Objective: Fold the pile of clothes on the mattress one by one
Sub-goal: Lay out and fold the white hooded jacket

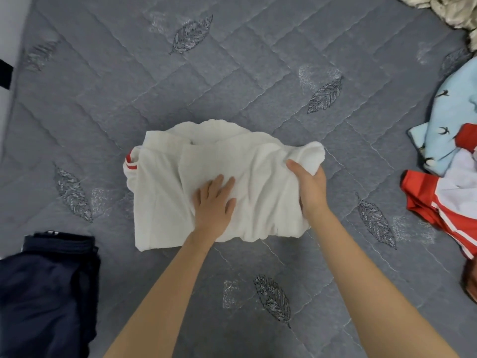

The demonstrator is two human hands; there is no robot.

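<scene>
A white shirt with red stripes on its left cuff lies partly folded in the middle of the grey quilted mattress. My left hand presses flat on the shirt's middle, fingers straight. My right hand grips the shirt's right edge, with bunched cloth lifted above the thumb. At the right edge lies the pile of clothes: a light blue piece with small bird prints, and a red and white garment.
A dark navy folded garment lies at the lower left. Shiny beige fabric is bunched in the top right corner. The mattress's left edge meets a pale wall or floor.
</scene>
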